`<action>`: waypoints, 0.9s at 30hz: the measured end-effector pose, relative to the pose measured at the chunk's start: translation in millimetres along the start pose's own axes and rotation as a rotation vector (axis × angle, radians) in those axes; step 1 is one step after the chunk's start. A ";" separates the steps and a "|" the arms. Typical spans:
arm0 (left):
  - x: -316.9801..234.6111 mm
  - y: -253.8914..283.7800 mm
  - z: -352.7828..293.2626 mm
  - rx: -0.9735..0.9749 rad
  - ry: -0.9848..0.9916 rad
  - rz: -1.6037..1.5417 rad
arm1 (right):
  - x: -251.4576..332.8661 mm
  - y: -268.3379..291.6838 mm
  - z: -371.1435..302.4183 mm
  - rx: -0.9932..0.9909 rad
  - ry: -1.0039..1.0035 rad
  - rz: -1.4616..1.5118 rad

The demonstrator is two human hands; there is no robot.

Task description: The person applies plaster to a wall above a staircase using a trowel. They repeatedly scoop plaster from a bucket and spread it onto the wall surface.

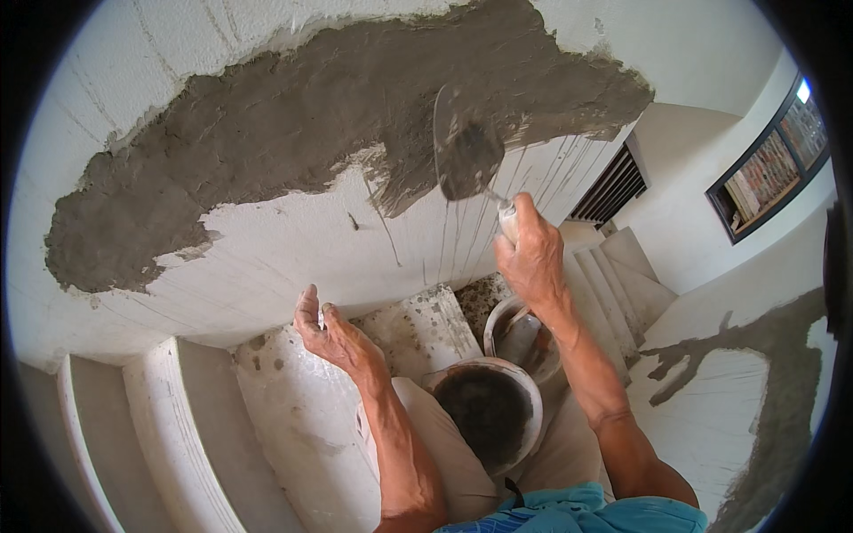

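Observation:
My right hand (533, 253) is closed round the pale handle of a trowel (466, 160). The trowel's grey, mortar-smeared blade points up against or just in front of the wall, at the lower edge of a wide patch of wet grey mortar (293, 115). I cannot tell whether blade and wall touch. Lower down and to the left, my left hand (333, 336) is held up near the white wall (284, 240), holding nothing, its fingers slightly bent and apart. Between my knees stands a bucket (536, 417) of dark grey mortar, below both hands.
A second bucket (491, 330) with something pale inside stands behind the first, partly covered by my right forearm. Stairs (191, 426) lie to the left, and more steps (609, 293) on the right. A mortar-splashed board or slab (418, 324) lies by the wall. A dark-framed window (773, 169) is at the right.

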State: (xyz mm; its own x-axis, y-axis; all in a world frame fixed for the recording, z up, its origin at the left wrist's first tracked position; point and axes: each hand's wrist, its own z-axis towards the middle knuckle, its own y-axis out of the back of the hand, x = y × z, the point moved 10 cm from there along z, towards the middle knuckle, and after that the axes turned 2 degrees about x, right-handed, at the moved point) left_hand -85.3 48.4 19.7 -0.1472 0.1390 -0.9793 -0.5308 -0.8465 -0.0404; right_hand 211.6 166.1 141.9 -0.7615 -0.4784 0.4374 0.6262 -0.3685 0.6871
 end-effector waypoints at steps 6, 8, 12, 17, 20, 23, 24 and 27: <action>-1.8 -9.6 -3.5 -0.030 0.017 -0.023 | -0.3 -8.3 7.4 0.014 0.061 -0.058; 4.6 -3.5 -2.8 -0.036 0.017 -0.010 | 2.2 -18.2 -8.1 0.120 0.040 -0.047; -1.7 -4.7 -0.1 -0.018 -0.003 -0.007 | 5.2 -4.3 -6.5 0.041 0.035 0.007; 3.2 -2.9 0.9 -0.036 0.034 -0.032 | 0.1 -1.7 8.9 0.022 -0.015 0.035; 1.1 -1.1 -2.2 -0.001 0.008 0.005 | 8.4 -9.9 -11.9 0.147 0.054 -0.012; 0.2 1.1 -1.5 0.009 -0.015 -0.018 | 4.2 1.1 -13.7 0.123 -0.001 0.060; 1.6 0.6 -1.0 -0.002 0.004 -0.016 | -0.9 8.2 -9.9 0.091 -0.025 0.059; 3.5 -2.1 0.7 -0.018 0.043 -0.015 | -16.1 17.9 5.4 0.036 -0.095 0.065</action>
State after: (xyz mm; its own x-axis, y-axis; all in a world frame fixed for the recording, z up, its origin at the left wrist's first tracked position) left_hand -85.3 51.1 16.5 -0.1030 0.1301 -0.9861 -0.5177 -0.8536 -0.0586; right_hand 234.2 171.5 150.3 -0.7327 -0.4221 0.5338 0.6700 -0.3097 0.6747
